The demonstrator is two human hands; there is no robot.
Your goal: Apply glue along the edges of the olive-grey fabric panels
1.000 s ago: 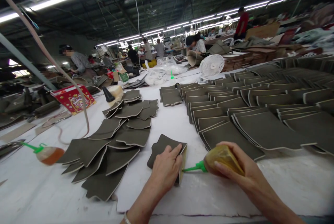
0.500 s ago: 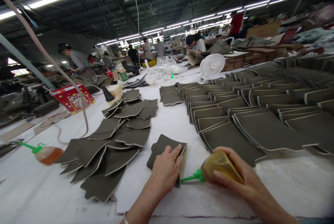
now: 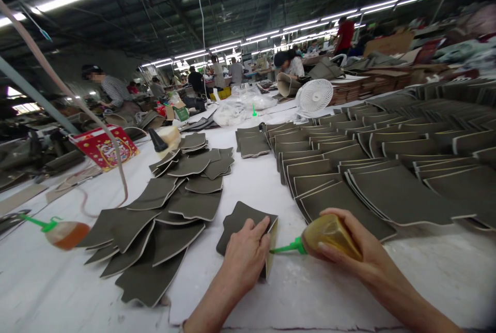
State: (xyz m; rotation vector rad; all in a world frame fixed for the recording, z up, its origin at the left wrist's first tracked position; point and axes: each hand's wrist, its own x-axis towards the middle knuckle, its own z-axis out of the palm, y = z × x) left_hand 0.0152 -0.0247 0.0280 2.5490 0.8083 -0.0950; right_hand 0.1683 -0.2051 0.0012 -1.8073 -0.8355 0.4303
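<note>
Application of liquid along the pale edge (image 3: 273, 238) of a dark piece (image 3: 237, 222) appears to be the step in hand; steadiness and careful squeezing seem called for next. Fingers loosely extended, the left hand (image 3: 247, 251) is laid on the piece, index fingertip pressed near that edge, no grip being seen. Just right of those fingers, the edge is met, or nearly met, by a green nozzle (image 3: 289, 246). Farther right, an amber bottle (image 3: 331, 240) is gripped by the right hand (image 3: 364, 251).
</note>
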